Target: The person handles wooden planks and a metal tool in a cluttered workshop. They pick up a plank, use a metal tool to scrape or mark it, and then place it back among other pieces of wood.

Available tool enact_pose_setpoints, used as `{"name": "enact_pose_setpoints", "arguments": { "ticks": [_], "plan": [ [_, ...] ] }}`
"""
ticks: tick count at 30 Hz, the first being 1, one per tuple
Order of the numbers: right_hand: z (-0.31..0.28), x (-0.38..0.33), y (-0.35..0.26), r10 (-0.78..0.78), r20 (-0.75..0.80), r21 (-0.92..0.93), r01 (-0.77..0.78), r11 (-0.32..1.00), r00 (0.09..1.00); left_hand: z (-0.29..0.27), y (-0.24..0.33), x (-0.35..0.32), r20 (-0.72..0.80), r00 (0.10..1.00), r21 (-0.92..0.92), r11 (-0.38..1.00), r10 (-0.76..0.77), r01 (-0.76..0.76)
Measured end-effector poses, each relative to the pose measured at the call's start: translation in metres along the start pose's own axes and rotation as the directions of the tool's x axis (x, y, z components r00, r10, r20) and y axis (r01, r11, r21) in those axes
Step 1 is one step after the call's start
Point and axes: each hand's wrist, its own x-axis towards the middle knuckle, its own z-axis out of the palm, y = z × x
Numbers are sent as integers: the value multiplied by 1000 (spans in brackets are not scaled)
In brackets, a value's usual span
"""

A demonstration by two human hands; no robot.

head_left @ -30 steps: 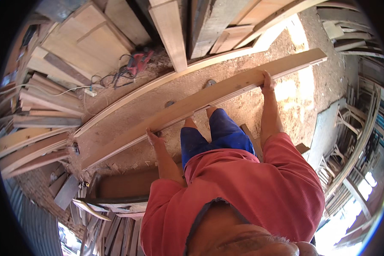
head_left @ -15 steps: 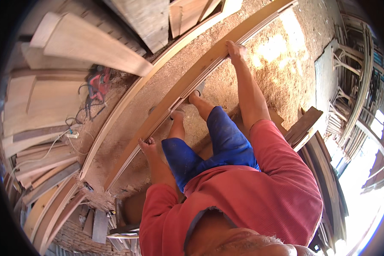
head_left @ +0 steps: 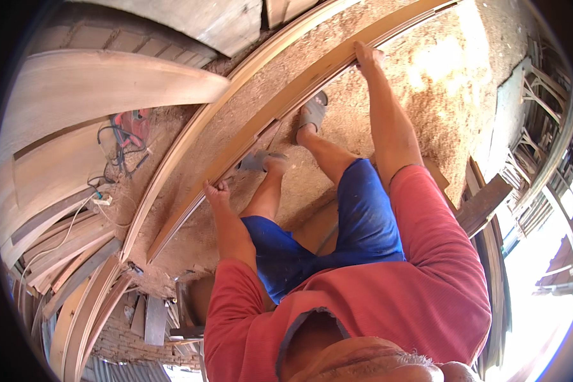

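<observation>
A long, narrow wooden board runs slantwise from the lower left to the top right, with a stepped edge on the side facing me. My left hand grips it near its lower-left end, fingers curled over the edge. Farther up, my right arm is stretched out and my right hand is closed around the same board, fingers on its far side. My feet in grey slippers stand on the near side of the board, partly hidden by it on the left.
Beyond lies another long pale plank, roughly parallel. At left are a wide board, a red power tool with a dark cable, and stacked planks. Sawdust covers the floor. A dark timber piece juts out by my right arm.
Both hands and the held board have shifted away from me, closer to the parallel plank. My slippers show more fully now. The whole view has also shifted slightly.
</observation>
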Motion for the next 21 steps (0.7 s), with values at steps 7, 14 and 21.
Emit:
{"name": "enact_pose_setpoints", "arguments": {
  "ticks": [7, 14, 21],
  "plan": [
    [62, 29, 2, -23, -14, -60, 22, 998, 1000, 27, 4, 37, -161, 986, 77, 996, 50, -38],
    [120, 45, 9, -193, 446, -778, 486, 399, 874, 44, 19, 75, 167, 968, -51, 982, 188, -182],
    [144, -74, 55, -355, 637, -3, 462, 887, 685, 103, -3, -46, 263, 896, 461, 770, 357, -441]
  ]
}}
